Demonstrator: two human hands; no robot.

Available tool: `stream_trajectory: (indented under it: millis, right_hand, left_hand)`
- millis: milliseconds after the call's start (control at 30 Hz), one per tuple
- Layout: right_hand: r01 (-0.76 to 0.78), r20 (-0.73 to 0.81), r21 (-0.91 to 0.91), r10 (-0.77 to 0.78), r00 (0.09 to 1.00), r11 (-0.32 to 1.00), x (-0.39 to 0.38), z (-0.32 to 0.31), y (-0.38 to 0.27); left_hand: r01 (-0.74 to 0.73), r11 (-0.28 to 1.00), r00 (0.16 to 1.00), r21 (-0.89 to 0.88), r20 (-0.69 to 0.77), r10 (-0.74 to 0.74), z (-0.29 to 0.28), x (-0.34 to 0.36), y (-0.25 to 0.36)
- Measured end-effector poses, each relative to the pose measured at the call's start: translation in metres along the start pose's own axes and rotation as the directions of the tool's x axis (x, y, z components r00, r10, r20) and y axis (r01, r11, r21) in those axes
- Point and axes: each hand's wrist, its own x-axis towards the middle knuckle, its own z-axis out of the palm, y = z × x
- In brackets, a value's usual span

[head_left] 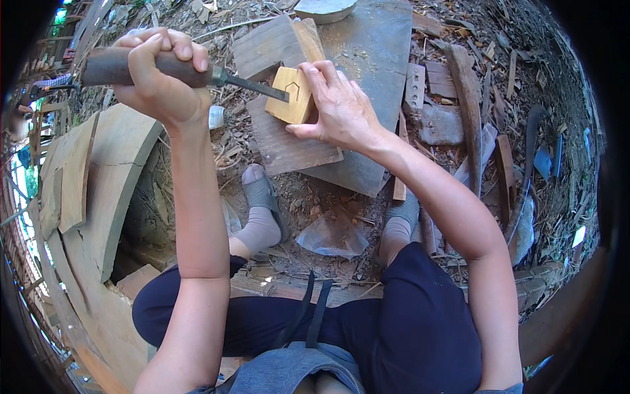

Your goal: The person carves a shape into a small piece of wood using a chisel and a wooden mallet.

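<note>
My left hand [164, 72] is wrapped round the dark handle of a chisel [252, 86], whose metal blade points right. The blade's tip touches the marked face of a small yellowish wooden block [293, 98]. A pencil-like outline with angled sides shows on that face near the tip. With fingers over its top and right side and the thumb below, my right hand [341, 105] grips the block. Under the block lies a grey wooden board [289, 144], and a narrow wooden stick [308, 41] runs away behind the block.
A large grey slab [367, 79] lies beneath the board. Curved planks [118, 171] stand at the left. Right of the slab are bricks [443, 125], a long wood piece [464, 98] and a curved blade-like tool [528, 157]. A clear plastic bag [335, 233] lies between my feet.
</note>
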Motion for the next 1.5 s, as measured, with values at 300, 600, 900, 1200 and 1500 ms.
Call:
stream_trajectory:
  millis: [300, 600, 900, 1200, 1500]
  right_hand:
    - [-0.019, 0.005, -0.002, 0.019, 1.000, 1.000, -0.002, -0.002, 0.000]
    - [0.009, -0.042, 0.030, -0.008, 0.999, 0.999, -0.003, 0.001, 0.004]
    - [-0.009, -0.002, 0.028, 0.009, 1.000, 1.000, -0.003, -0.002, 0.003]
    - [-0.008, 0.009, 0.035, 0.008, 1.000, 0.999, -0.003, -0.002, 0.003]
    - [0.003, -0.010, 0.037, -0.003, 1.000, 0.999, -0.004, 0.000, 0.004]
  left_hand:
    - [-0.012, 1.000, 1.000, 0.012, -0.027, 0.012, 0.003, -0.001, 0.001]
    - [-0.005, 1.000, 1.000, 0.005, -0.003, 0.005, 0.002, 0.002, -0.003]
    - [0.015, 0.999, 1.000, -0.030, 0.019, -0.014, 0.000, 0.004, -0.005]
    - [0.019, 1.000, 1.000, -0.003, 0.024, -0.019, 0.000, 0.005, -0.005]
    - [0.027, 1.000, 1.000, 0.008, 0.016, -0.027, 0.000, 0.003, -0.006]
